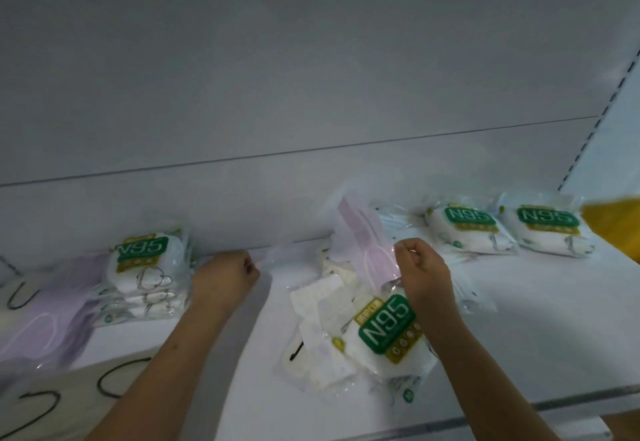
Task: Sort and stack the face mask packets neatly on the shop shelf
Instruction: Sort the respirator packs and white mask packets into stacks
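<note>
green "n95" labels on 4 packets [388, 326], right hand [424, 267] pinching pink packet [367, 246], left hand [225, 274] fisted

Lighting is dim and even, with a cool grey-blue cast. Soft shadows fall on the shelf [519, 319] beside both forearms. Clear wrappers on the packets [388, 326] show small glints. The whole picture is soft; wide-angle distortion bends straight lines, and the edges smear.

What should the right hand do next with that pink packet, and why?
Probably carry the pink mask packet, which the right hand pinches, across to the pink pile at far left. It stands tilted over a mixed heap, while N95 packets already sit grouped.
</note>
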Motion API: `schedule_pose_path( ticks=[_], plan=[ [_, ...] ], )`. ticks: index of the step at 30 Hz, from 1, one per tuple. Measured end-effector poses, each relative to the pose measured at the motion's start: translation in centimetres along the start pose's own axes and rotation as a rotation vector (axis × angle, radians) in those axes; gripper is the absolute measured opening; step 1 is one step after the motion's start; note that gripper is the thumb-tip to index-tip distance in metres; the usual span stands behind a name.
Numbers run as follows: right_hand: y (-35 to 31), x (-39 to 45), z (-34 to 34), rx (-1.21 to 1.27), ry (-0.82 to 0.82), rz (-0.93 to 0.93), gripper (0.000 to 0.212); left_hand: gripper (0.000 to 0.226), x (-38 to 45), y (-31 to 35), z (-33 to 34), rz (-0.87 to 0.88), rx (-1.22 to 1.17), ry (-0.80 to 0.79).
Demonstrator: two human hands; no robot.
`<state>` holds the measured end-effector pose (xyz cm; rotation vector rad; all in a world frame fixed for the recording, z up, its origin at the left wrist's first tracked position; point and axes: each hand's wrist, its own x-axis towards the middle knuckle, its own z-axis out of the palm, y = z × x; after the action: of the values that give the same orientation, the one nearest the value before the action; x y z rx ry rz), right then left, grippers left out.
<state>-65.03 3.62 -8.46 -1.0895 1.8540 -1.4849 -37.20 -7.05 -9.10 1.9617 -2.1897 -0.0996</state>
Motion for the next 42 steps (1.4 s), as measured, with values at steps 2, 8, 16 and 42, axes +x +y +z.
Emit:
schedule_pose_path(
  ticks=[2, 8, 16, 42],
  plan=[
    [0.2, -1.0, -0.1, 0.03, -0.057, -0.002, 0.019, 0.032, -1.4, 0.4, -1.4, -0.105, -0.188, 0.083],
    [-0.1, -5.5, 1.8, 0.198, -0.381, 0.019, 0.02, 0.031, -6.2, 9.0, -2.8, -0.218, -0.926, -0.141],
    [-0.5, -5.0, 3.9, 0.234, -0.346, 0.202, 0.028, 0.023, -9.6, 9.6, -0.4, -0.268, -1.295, -0.201],
    [-8.1, 5.4, 4.9, -0.24, -0.083, -0.286, 0.031, 0.011, -7.1, 1.5, -0.9, -0.563, -1.337, -0.08]
  ],
)
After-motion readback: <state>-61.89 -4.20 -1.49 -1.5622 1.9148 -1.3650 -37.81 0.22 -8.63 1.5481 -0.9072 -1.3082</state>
